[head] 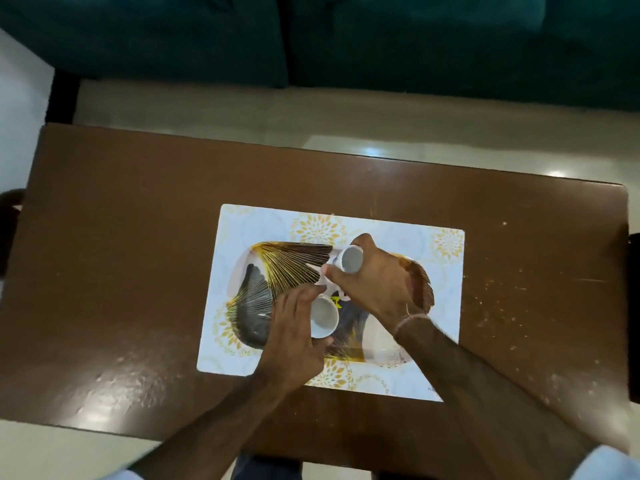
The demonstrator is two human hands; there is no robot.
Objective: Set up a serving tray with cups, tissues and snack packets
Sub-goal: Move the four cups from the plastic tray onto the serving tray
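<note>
An oval serving tray [277, 268] with a gold and grey fan pattern lies on a white placemat [446, 306] in the middle of the table. My left hand [294, 337] is wrapped around a white cup [323, 317] near the tray's centre. My right hand [377, 282] grips a second white cup [351, 259] at the tray's far side. Between the two cups a bit of white tissue [320, 275] and a yellow-marked packet [336, 301] show, mostly hidden by my hands.
The placemat rests on a brown wooden table [138, 254] with scuffed marks on its right part. A dark green sofa [346, 39] stands beyond the table across a strip of pale floor [242, 112].
</note>
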